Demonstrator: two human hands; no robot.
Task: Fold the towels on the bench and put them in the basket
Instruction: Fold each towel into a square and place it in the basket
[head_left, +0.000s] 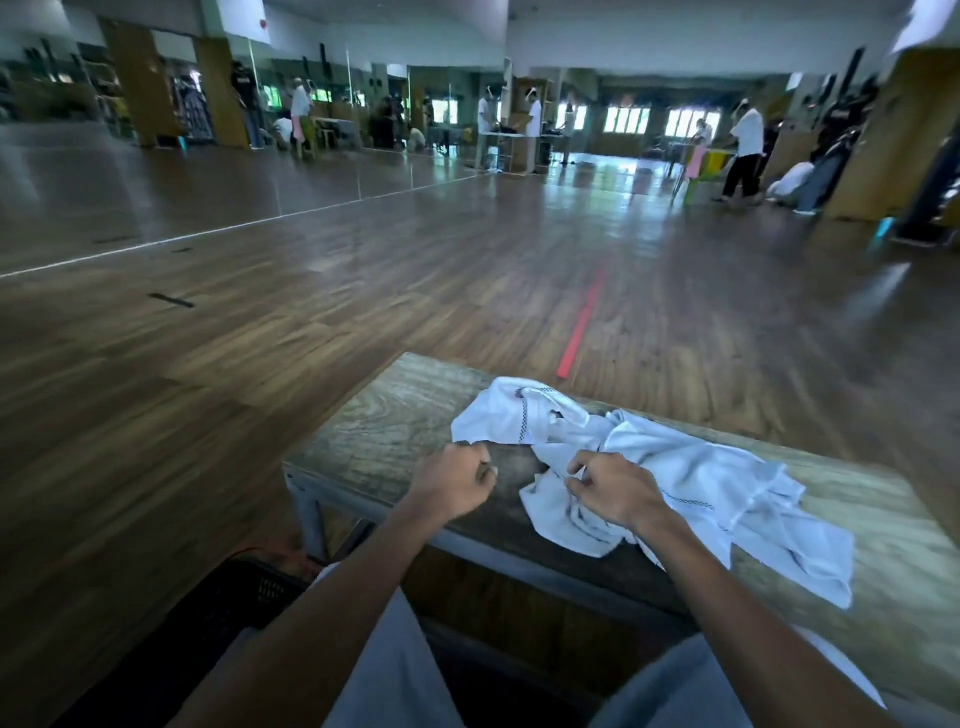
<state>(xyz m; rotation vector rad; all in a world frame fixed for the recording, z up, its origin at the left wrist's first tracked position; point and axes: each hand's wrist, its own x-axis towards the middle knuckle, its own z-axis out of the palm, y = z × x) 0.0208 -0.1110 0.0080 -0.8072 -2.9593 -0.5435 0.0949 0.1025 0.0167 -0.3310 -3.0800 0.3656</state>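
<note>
Head view: white towels (675, 467) lie in a messy heap on the wood bench (374, 426). The right hand (610, 491) pinches a fold on the near side of the heap with its thumb and fingers. The left hand (457, 480) is curled into a fist at the left corner of the towels and touches the cloth. I cannot tell if it has hold of it. A black basket (234, 603) sits on the floor (260, 322) by the left end of the bench, under the left arm. Far off, blurry people (745, 150) stand in the big room.
</note>
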